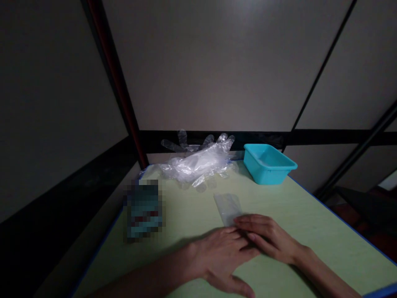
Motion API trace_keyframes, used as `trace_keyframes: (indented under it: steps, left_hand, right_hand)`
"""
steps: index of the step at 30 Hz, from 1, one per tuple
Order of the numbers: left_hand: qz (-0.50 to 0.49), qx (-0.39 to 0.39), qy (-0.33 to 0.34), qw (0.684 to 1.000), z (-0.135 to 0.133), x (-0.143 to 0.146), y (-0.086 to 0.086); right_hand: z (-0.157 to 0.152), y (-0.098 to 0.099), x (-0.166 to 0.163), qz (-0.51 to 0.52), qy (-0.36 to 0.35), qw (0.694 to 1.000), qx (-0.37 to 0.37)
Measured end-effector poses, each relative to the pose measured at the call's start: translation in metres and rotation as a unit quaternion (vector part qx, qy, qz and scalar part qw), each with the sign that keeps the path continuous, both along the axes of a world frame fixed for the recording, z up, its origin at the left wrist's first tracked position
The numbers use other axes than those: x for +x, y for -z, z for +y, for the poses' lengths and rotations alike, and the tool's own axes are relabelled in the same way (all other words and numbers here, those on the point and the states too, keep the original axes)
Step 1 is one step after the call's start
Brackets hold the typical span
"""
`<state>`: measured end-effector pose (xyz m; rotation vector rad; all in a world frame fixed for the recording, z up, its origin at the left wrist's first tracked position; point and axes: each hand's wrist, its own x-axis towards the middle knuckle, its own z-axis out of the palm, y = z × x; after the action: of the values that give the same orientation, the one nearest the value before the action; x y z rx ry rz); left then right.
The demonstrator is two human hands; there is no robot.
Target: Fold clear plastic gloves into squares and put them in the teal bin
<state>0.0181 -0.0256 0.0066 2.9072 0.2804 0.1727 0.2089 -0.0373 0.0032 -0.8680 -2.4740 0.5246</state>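
Pale green tabletop (186, 215) under both hands, trimmed in blue, and from the head view it runs away from the wrists towards a dim grey wall (211, 70)! What a gloomy corner this is: dark seams slant down the panels, a soft glow sits high up, a black band (335, 136) crosses beyond the hands, and a dark red upright (118, 78) leans off beyond the left one.

Now to the action: left hand (221, 252) palm down, fingers slightly apart, thumb splayed towards the near side. Across its fingertips lies the right hand (269, 238), fingers long and close together. Just beyond them, flat on the green, is the piece of clear plastic (228, 205), its near end at the right fingertips; whether they pinch it, I cannot tell!

Further out, straight past the hands, a crinkled heap of clear plastic gloves (198, 163) catches the light, some fingers sticking up against the wall. Beyond the right hand, near the far edge, stands a turquoise basin (268, 177). Out left of the left hand, a blurred-out bluish-green item (144, 211), too pixelated to name!
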Motion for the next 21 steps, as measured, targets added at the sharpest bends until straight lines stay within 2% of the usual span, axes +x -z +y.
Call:
trace_keyframes:
  steps: [5, 9, 14, 21]
  left_hand:
    - [-0.014, -0.01, 0.022, 1.0, 0.004, 0.002, 0.01]
    - [-0.048, -0.007, 0.03, 0.998, 0.005, 0.002, 0.012]
    - [-0.006, 0.003, 0.018, 1.0, 0.003, 0.001, 0.009]
    - [0.018, -0.012, -0.003, 1.0, 0.0, -0.002, 0.004]
  right_hand:
    - [0.001, -0.008, -0.017, -0.04, -0.098, 0.993, -0.049]
    - [0.009, -0.011, -0.02, -0.063, -0.118, 0.988, -0.082]
    - [0.024, -0.01, -0.019, -0.096, -0.149, 0.98, -0.093]
    - [0.044, -0.005, -0.022, -0.128, -0.15, 0.978, -0.074]
